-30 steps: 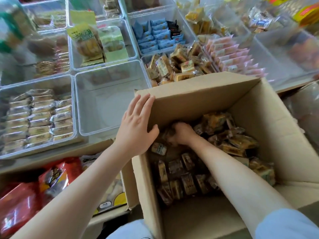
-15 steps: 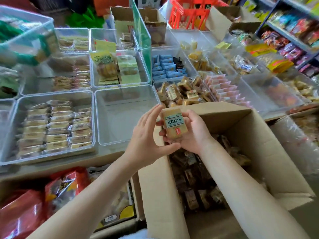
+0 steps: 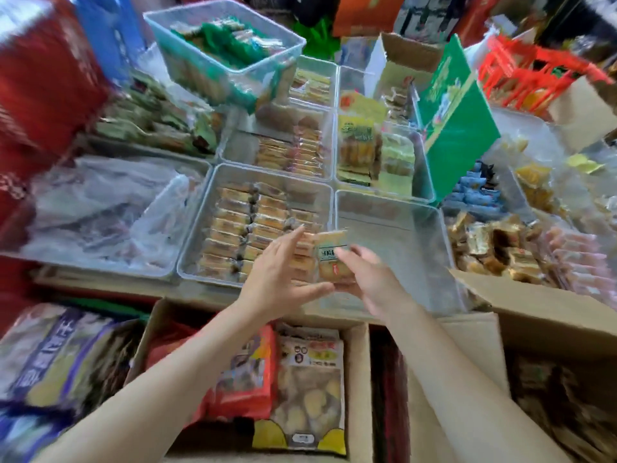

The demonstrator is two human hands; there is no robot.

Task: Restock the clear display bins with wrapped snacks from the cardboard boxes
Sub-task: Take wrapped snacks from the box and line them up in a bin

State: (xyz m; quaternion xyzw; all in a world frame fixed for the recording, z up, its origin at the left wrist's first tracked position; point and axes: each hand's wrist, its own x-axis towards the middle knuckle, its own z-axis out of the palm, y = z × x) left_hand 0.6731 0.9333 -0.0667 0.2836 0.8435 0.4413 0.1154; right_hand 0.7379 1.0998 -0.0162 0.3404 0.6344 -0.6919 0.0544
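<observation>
My right hand (image 3: pixel 370 279) holds a tan wrapped snack (image 3: pixel 329 253) with a printed label, upright, over the near edge of the bins. My left hand (image 3: pixel 283 275) is beside it with fingers spread, its thumb near the snack's lower edge. Just behind the snack lies a clear bin (image 3: pixel 394 235) with nothing visible in it. To its left a clear bin (image 3: pixel 200 235) holds neat rows of wrapped bars. The cardboard box (image 3: pixel 534 299) the snack came from is at the right, its dark wrapped snacks (image 3: pixel 567 396) partly in view.
Another cardboard box (image 3: pixel 359 379) below my arms holds bagged snacks. A bin of loose brown snacks (image 3: pixel 490 242) sits to the right. More filled bins, a raised clear bin (image 3: pixel 227 51), a green sign (image 3: pixel 457 125) and a red basket (image 3: pixel 527 75) stand behind.
My right hand took a snack out of the cardboard box and carried it left toward the bins. My left hand let go of the box flap. My view swung left.
</observation>
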